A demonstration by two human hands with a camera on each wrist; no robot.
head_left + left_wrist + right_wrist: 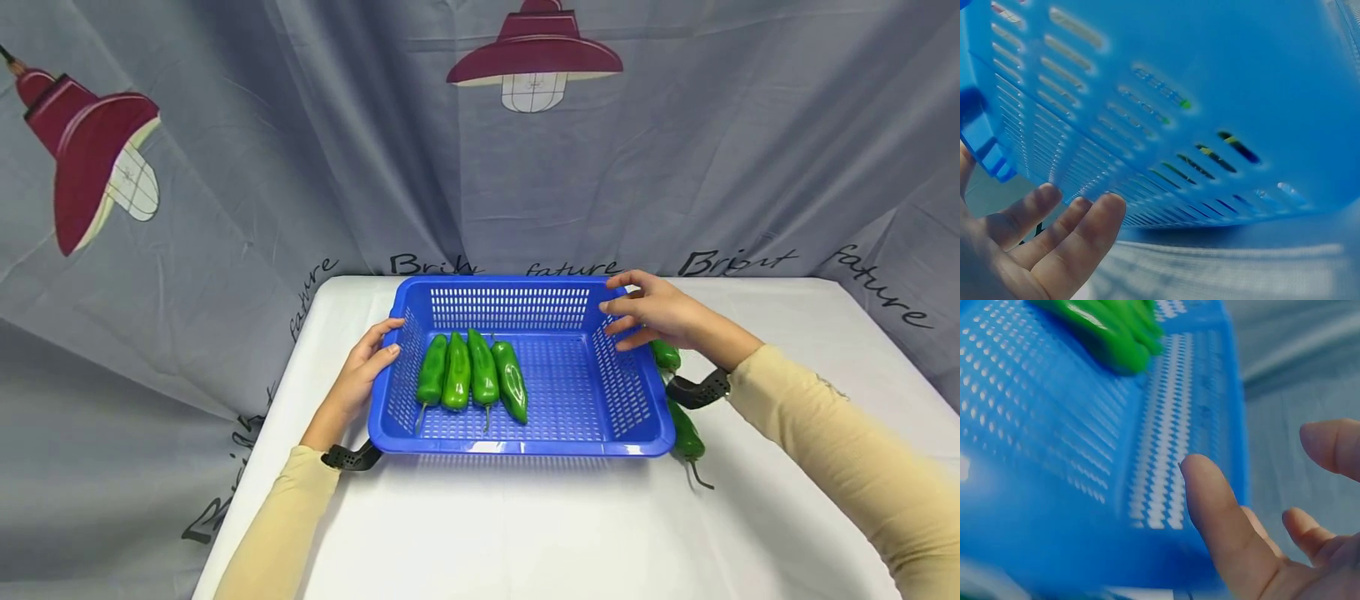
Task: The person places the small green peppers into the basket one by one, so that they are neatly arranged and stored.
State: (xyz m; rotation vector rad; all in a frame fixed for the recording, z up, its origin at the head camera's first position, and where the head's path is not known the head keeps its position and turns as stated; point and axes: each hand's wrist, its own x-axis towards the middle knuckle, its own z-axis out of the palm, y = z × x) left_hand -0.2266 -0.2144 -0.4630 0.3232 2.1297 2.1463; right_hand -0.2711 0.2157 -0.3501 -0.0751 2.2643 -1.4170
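Observation:
A blue plastic basket [525,447] with slotted walls stands on the white table. Several green peppers [457,375] lie side by side in its left half. At the left rim, my left hand [360,371] holds the basket, thumb and a finger over the edge; more of its fingers [1088,234] lie by the outer wall in the left wrist view. My right hand [660,312] hovers at the far right corner, fingers spread and nothing between them. In the right wrist view its thumb [1216,506] shows in front of the basket wall.
Right of the basket, two more green peppers [686,433] lie on the table [525,533], partly hidden by the basket and right hand. A grey curtain [360,150] with printed red lamps hangs behind and along the sides.

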